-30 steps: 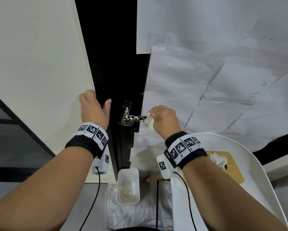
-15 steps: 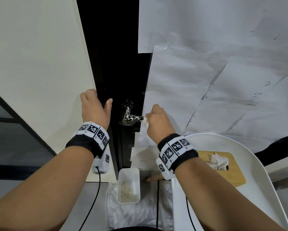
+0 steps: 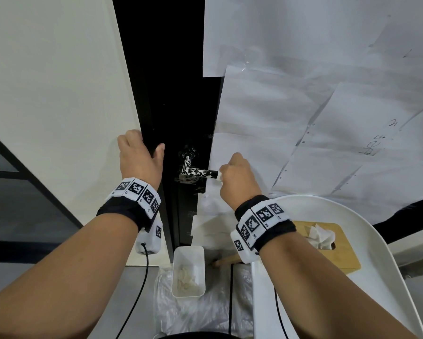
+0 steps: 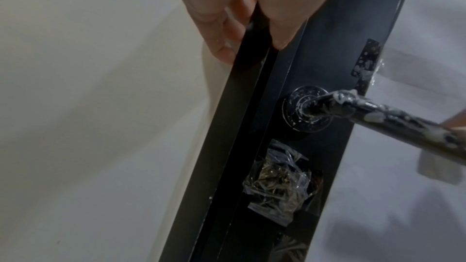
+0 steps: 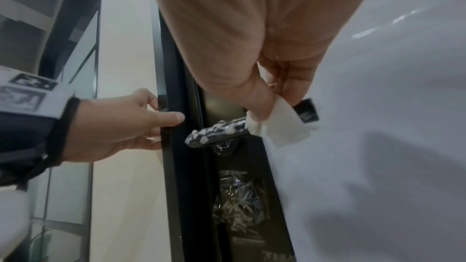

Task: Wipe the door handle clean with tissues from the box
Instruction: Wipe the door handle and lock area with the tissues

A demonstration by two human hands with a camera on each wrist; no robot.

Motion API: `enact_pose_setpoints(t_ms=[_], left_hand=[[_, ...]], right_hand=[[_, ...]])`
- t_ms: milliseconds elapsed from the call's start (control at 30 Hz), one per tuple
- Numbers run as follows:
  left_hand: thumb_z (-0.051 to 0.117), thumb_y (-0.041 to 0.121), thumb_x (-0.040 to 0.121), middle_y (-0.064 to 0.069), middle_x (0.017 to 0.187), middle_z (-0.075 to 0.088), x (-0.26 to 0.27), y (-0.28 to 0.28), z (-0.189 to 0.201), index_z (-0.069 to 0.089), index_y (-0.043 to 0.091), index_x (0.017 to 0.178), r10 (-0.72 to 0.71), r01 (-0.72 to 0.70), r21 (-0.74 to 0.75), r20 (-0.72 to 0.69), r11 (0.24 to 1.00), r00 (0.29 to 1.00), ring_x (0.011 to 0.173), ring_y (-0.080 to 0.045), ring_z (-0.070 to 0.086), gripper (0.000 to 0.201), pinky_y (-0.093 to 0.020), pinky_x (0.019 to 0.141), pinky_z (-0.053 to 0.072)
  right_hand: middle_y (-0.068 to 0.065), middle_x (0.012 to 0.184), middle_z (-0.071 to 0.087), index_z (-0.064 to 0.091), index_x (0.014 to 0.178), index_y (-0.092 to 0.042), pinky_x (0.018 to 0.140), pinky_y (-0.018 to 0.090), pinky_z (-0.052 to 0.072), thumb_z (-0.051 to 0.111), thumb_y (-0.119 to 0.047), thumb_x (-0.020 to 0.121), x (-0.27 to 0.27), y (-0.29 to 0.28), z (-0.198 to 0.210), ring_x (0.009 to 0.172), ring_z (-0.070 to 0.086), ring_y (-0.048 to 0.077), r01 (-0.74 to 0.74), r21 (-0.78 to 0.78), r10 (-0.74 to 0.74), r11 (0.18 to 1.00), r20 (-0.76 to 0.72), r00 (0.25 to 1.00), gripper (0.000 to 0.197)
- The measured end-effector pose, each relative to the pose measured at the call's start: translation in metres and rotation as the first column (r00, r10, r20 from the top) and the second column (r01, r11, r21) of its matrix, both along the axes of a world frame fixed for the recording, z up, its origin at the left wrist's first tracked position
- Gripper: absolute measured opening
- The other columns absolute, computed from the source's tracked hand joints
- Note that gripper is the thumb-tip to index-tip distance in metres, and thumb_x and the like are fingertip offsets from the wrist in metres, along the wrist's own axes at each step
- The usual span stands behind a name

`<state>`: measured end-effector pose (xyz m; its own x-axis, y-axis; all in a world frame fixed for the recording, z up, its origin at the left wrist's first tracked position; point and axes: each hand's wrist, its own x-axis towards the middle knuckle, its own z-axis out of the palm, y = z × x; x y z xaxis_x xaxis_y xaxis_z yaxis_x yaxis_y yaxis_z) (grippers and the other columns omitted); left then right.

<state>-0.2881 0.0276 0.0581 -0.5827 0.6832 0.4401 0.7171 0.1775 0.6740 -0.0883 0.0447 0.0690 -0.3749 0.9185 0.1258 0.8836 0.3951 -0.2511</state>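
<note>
A black lever door handle [image 3: 197,172] [image 4: 393,119] [image 5: 216,129], smeared with white blotches, sticks out from the black door edge [image 3: 171,118]. My right hand [image 3: 237,177] [image 5: 274,95] pinches a white tissue [image 3: 219,176] [image 5: 279,127] wrapped round the handle near its free end. My left hand [image 3: 139,157] [image 4: 249,17] [image 5: 141,119] grips the door edge, fingers on one side and thumb on the other, just left of the handle. A wooden tissue box [image 3: 337,245] with a tissue poking out sits on a white chair seat [image 3: 376,241] at lower right.
White paper sheets [image 3: 303,118] cover the door face to the right. A white tub [image 3: 188,272] holding used scraps stands on clear plastic film [image 3: 205,311] on the floor below. Crumpled clear plastic [image 4: 279,184] is taped under the handle's round base. A cream wall [image 3: 46,94] lies left.
My right hand with the tissue has slid left along the handle and turned, knuckles now more upright. The left hand has stayed on the door edge.
</note>
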Motion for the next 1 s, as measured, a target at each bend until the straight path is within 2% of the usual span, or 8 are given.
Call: enact_pose_setpoints(t_ms=[100, 233, 333, 500, 633, 767, 867, 1000], left_hand=[[0.067, 0.027, 0.086, -0.019, 0.109, 0.045, 0.0, 0.0, 0.0, 0.044, 0.001, 0.107, 0.006, -0.006, -0.005, -0.003, 1.0, 1.0, 0.073, -0.022, 0.039, 0.041, -0.038, 0.062, 0.044], [0.067, 0.027, 0.086, -0.019, 0.108, 0.045, -0.001, 0.001, 0.0, 0.043, 0.001, 0.107, 0.005, -0.005, -0.006, -0.009, 1.0, 1.0, 0.072, -0.022, 0.038, 0.041, -0.037, 0.061, 0.042], [0.067, 0.028, 0.086, -0.019, 0.109, 0.045, -0.001, 0.001, -0.001, 0.043, 0.001, 0.107, 0.008, -0.008, -0.008, -0.016, 1.0, 1.0, 0.074, -0.022, 0.038, 0.041, -0.036, 0.062, 0.042], [0.067, 0.029, 0.086, -0.019, 0.108, 0.045, -0.002, 0.001, -0.001, 0.043, 0.001, 0.107, 0.007, -0.007, -0.014, -0.032, 1.0, 0.999, 0.073, -0.022, 0.038, 0.042, -0.036, 0.063, 0.044], [0.066, 0.029, 0.086, -0.019, 0.109, 0.046, -0.001, 0.001, 0.0, 0.043, 0.002, 0.107, 0.012, -0.013, -0.016, -0.022, 1.0, 1.0, 0.072, -0.023, 0.039, 0.042, -0.036, 0.062, 0.043], [0.066, 0.029, 0.086, -0.018, 0.108, 0.045, -0.001, 0.001, 0.0, 0.043, 0.002, 0.107, 0.005, -0.005, -0.016, -0.025, 1.0, 1.0, 0.073, -0.022, 0.039, 0.041, -0.035, 0.062, 0.043], [0.066, 0.028, 0.086, -0.018, 0.108, 0.045, -0.001, 0.0, 0.0, 0.043, 0.002, 0.106, 0.003, -0.003, -0.007, -0.017, 1.0, 1.0, 0.072, -0.023, 0.039, 0.041, -0.037, 0.062, 0.044], [0.066, 0.028, 0.086, -0.018, 0.108, 0.045, -0.001, 0.001, -0.001, 0.043, 0.001, 0.107, 0.003, -0.004, -0.007, -0.024, 1.0, 1.0, 0.074, -0.022, 0.038, 0.041, -0.035, 0.063, 0.043]], right_hand=[[0.017, 0.105, 0.045, 0.053, 0.074, 0.0, 0.066, 0.033, 0.041, 0.041, 0.017, 0.072, -0.01, -0.003, -0.001, 0.094, 0.046, 0.031, -0.06, -0.006, 0.06, 0.998, -0.018, 0.998, 0.021], [0.016, 0.106, 0.049, 0.068, 0.097, 0.002, 0.073, 0.039, 0.052, 0.048, 0.013, 0.077, 0.0, 0.007, -0.003, 0.09, 0.054, 0.031, -0.035, 0.001, 0.035, 0.999, -0.054, 0.998, 0.03], [0.017, 0.103, 0.05, 0.069, 0.095, 0.002, 0.069, 0.035, 0.049, 0.047, 0.015, 0.075, 0.007, 0.009, -0.006, 0.091, 0.052, 0.032, 0.02, 0.045, -0.018, 0.999, -0.055, 0.998, 0.032], [0.018, 0.103, 0.053, 0.071, 0.103, 0.0, 0.07, 0.034, 0.046, 0.046, 0.018, 0.073, 0.007, 0.011, -0.01, 0.095, 0.051, 0.034, -0.049, 0.047, 0.052, 0.998, -0.072, 0.996, 0.043], [0.014, 0.105, 0.055, 0.069, 0.108, -0.007, 0.077, 0.036, 0.049, 0.048, 0.012, 0.08, 0.022, 0.016, -0.01, 0.099, 0.051, 0.031, 0.067, 0.052, -0.062, 0.996, -0.092, 0.994, 0.04], [0.013, 0.101, 0.055, 0.067, 0.104, -0.007, 0.071, 0.032, 0.045, 0.049, 0.003, 0.085, 0.028, 0.016, -0.01, 0.095, 0.054, 0.031, 0.173, -0.008, -0.173, 0.985, -0.036, 0.984, 0.029], [0.017, 0.092, 0.06, 0.065, 0.097, -0.003, 0.067, 0.027, 0.037, 0.044, 0.002, 0.085, 0.028, 0.013, -0.007, 0.091, 0.057, 0.032, 0.22, -0.169, -0.231, 0.961, -0.049, 0.972, 0.025], [0.016, 0.078, 0.058, 0.051, 0.066, -0.006, 0.066, 0.029, 0.042, 0.042, 0.002, 0.084, 0.027, 0.014, -0.013, 0.079, 0.057, 0.032, 0.259, -0.35, -0.345, 0.9, -0.21, 0.915, 0.022]])
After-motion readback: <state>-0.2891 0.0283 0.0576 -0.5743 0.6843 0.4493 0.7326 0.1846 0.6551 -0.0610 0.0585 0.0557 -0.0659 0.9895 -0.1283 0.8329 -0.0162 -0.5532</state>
